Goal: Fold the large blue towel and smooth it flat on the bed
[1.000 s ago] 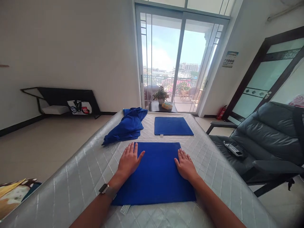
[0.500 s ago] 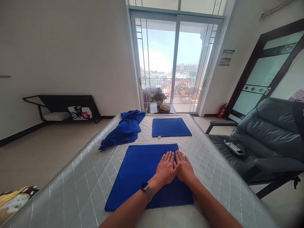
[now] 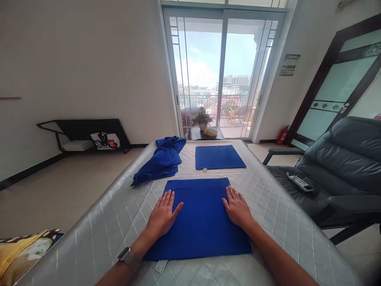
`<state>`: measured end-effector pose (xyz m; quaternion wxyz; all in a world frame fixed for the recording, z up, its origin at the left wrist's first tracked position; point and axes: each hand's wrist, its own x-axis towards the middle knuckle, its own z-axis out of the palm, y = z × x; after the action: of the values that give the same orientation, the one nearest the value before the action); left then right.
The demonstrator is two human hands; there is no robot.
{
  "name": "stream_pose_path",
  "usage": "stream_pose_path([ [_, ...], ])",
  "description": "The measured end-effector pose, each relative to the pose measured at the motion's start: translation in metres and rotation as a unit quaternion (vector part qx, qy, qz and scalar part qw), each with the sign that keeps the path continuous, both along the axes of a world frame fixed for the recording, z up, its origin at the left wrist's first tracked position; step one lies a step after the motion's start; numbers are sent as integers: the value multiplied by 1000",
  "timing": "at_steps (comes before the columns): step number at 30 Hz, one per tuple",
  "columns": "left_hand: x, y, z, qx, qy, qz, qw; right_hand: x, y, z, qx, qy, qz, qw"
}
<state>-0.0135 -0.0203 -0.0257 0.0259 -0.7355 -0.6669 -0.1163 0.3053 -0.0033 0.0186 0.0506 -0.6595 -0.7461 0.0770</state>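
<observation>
A blue cloth [image 3: 199, 222] lies flat on the quilted mattress in front of me, with a small white tag [image 3: 161, 266] at its near edge. My left hand [image 3: 163, 213] rests open over its left edge, fingers stretched forward and thumb out. On the right edge lies my right hand [image 3: 238, 207], also flat and open. Neither hand grips anything. Beyond them, another blue cloth [image 3: 220, 157] is spread flat, and a crumpled heap of blue cloth [image 3: 163, 159] sits to its left.
The silvery mattress [image 3: 110, 226] bears the cloths. At right stands a dark armchair [image 3: 342, 159] with a power strip [image 3: 300, 183] on its seat. Past the far end is a small table with a potted plant [image 3: 203, 118]. A black rack [image 3: 89, 131] stands by the left wall.
My left hand has moved left across the cloth, from beside my right hand to the left edge. My right hand stays at the right side. The view has shifted slightly.
</observation>
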Motion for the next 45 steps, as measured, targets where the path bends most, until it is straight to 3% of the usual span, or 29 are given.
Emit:
stream_pose_path([
  [5, -14, -5, -10, 15, -4, 32, 999, -1, 1, -1, 3, -14, -4, 1000],
  [12, -6, -7, 3, -16, -19, 36, 999, 0, 2, 2, 3, -38, -4, 999],
  [18, -6, -7, 3, -14, -17, 34, 999, -5, 29, 13, 0, -51, -10, 999],
  [23, -8, -7, 2, -12, -3, 30, 999, -9, 49, 2, 12, -26, -11, 1000],
  [30, -10, -6, 16, 6, 15, 58, 998, -7, 50, -7, 22, -13, -18, 1000],
  [34, 36, 0, 30, 5, 12, -47, 999, -7, 51, -7, 31, -11, -17, 999],
  [39, 140, 33, 45, 17, -31, -200, 979, -4, 52, -12, 44, -31, -8, 999],
  [42, 183, 58, 45, 23, -60, -226, 972, -1, 52, -15, 43, -54, 12, 998],
  [45, 193, 72, 37, 19, -72, -210, 975, 0, 51, -15, 43, -57, 16, 997],
])
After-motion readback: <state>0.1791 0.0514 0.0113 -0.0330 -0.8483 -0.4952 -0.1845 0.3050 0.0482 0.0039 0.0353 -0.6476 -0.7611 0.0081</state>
